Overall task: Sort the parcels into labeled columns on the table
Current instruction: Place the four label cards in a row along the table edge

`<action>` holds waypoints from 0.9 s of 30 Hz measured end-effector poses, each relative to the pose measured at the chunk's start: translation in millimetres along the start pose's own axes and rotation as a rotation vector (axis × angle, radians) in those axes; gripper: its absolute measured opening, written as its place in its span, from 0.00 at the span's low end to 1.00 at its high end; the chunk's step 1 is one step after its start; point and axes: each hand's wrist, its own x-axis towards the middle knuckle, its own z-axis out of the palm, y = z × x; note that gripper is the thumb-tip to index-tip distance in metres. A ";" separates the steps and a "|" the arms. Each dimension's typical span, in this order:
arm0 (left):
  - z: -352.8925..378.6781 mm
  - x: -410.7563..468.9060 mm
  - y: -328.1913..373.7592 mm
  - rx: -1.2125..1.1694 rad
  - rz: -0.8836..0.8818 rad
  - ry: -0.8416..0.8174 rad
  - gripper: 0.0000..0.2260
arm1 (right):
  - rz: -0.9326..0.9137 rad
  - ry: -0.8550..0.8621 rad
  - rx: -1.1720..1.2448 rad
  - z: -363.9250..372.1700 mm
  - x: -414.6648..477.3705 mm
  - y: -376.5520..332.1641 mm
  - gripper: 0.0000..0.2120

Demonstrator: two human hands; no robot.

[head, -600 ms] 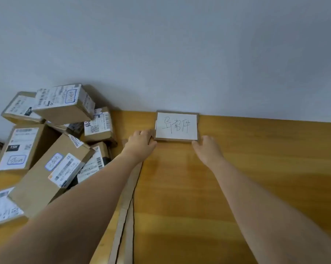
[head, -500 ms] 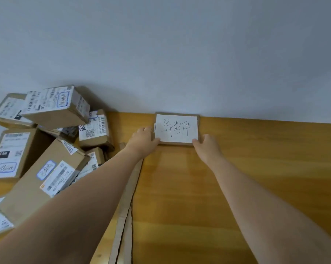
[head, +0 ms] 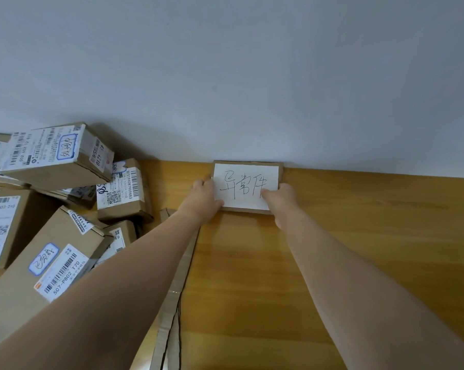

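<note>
L hand (head: pixel 204 198): your fingers lie along the left edge of the label card (head: pixel 245 182), thumb hooked at its near-left corner. Closed on the card, holding it.
R hand (head: pixel 281 198): thumb tip presses on the white sheet at its lower right, fingers go round the right edge. You pinch the same card.
label card: brown cardboard backing w/ white sheet and black handwritten chars. Sits between your two hands, far edge at the wall (head: pixel 252 76). Can't tell if it lies flat or is tipped up.
table (head: pixel 372 236): wood. Bare stretch right of R hand and nearer you from the grip.
cardboard strip (head: pixel 176 289): starts just below L wrist, runs toward you beside L forearm.
parcel pile (head: pixel 9 222): left of L hand, apart from the card. Boxes are stacked at odd angles.
SF parcel (head: pixel 121 193): the box nearest L hand, barcode + QR label facing up.
top parcel (head: pixel 57 153): further left and up from the grip, tilted, w/ blue-framed handwritten sticker.
big parcel (head: pixel 46 276): left of L forearm, label reads 507-P802 T70, plus a blue-framed sticker.
</note>
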 end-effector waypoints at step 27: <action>7.2 -202.7 26.4 -1.194 0.008 0.094 0.17 | -0.399 -0.160 0.147 -110.3 -164.4 50.1 0.07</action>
